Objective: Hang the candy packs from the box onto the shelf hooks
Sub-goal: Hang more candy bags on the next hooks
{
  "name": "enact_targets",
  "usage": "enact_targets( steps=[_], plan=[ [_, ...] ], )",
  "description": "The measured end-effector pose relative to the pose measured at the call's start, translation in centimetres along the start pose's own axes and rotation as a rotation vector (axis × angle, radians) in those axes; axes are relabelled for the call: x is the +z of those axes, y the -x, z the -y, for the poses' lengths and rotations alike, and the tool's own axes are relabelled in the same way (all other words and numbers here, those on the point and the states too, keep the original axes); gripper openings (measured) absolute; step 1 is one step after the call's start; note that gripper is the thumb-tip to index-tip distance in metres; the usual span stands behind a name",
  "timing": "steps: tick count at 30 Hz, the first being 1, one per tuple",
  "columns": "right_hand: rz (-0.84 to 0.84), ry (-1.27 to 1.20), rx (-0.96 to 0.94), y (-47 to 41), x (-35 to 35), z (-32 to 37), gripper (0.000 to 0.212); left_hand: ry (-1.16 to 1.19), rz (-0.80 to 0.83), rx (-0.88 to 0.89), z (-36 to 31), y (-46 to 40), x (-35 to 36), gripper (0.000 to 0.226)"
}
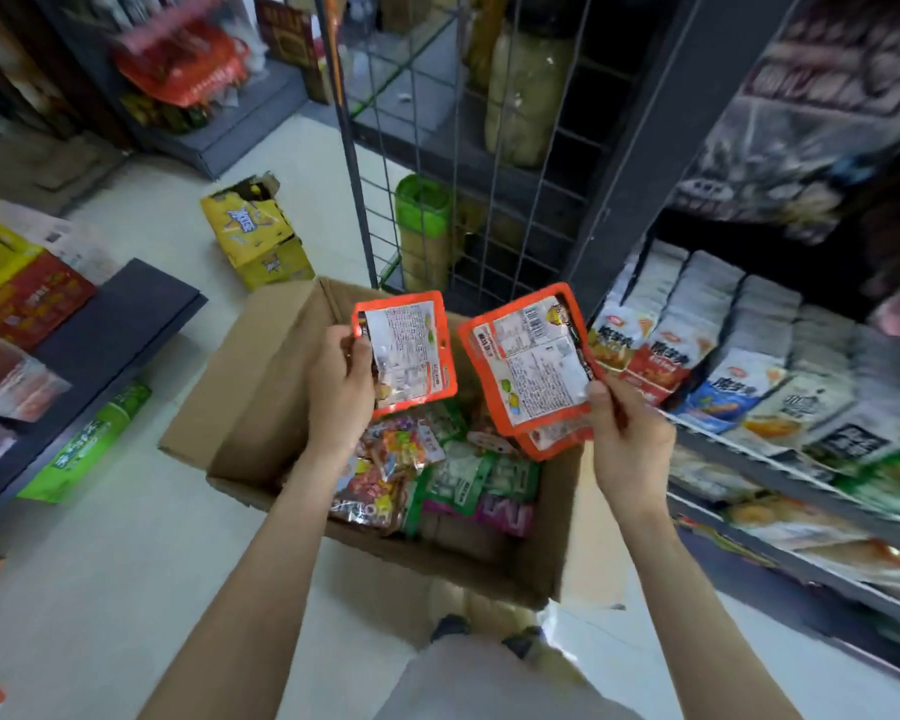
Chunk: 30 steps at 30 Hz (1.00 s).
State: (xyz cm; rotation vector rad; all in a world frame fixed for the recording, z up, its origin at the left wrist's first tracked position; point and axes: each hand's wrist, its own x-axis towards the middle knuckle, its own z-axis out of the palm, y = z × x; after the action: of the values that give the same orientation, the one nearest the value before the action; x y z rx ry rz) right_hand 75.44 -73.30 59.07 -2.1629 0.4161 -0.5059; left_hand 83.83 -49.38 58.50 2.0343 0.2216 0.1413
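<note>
- Left hand [340, 376] up over the cardboard box [261, 407], fingers curled around the left edge of one orange-bordered candy pack [409, 350], its printed back facing the camera.
- Right hand [627, 433] pinching the lower right corner of a second orange pack [528, 363], tilted, with another orange pack [557, 439] tucked just behind it.
- Both held packs are above the open box on the floor, apart from each other.
- Down in the box: more candy packs [437, 475], green, pink and mixed colours, heaped loosely.
- Wire grid rack [468, 163] stands just beyond the box; stocked shelves [780, 459] of snack bags run along the right.
</note>
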Motion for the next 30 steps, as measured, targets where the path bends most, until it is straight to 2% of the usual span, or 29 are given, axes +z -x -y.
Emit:
enact_targets(
  steps=[3,6,8,10,15,18,21,24,27,30],
  plan=[
    [-0.265,0.061,-0.063,0.1,-2.8,1.0,0.03,0.112,0.084,-0.076,-2.9,2.0,1.8,0.012],
    [-0.467,0.175,-0.401,-0.3,-5.7,1.2,0.024,0.28,0.205,-0.123,-7.1,5.3,4.1,0.013],
    [-0.42,0.301,-0.684,-0.4,-7.6,-0.2,0.023,0.463,0.293,-0.193,-10.4,7.6,5.9,0.014],
    [-0.345,0.414,-0.823,0.1,-9.6,-2.2,0.035,0.594,0.364,-0.221,-13.2,9.9,7.8,0.013],
    [-0.332,0.516,-0.934,1.7,-17.2,-6.4,0.024,0.642,0.504,-0.175,-17.0,16.0,12.9,0.029],
    [-0.326,0.601,-0.956,2.6,-22.8,-9.1,0.027,0.58,0.546,-0.138,-19.1,20.3,16.1,0.065],
    [-0.317,0.632,-0.973,3.6,-28.3,-12.1,0.027,0.564,0.517,-0.065,-21.3,24.7,19.8,0.049],
    [-0.188,0.586,-0.867,4.5,-33.3,-15.7,0.029,0.602,0.53,-0.073,-23.1,28.8,23.8,0.044],
    [-0.055,0.339,-0.491,6.1,-37.1,-18.2,0.047,0.599,0.507,-0.041,-24.7,31.9,27.2,0.044],
    [-0.152,-0.08,-0.116,7.1,-40.1,-18.5,0.05,0.592,0.541,0.016,-26.2,34.3,29.9,0.046]
  ],
)
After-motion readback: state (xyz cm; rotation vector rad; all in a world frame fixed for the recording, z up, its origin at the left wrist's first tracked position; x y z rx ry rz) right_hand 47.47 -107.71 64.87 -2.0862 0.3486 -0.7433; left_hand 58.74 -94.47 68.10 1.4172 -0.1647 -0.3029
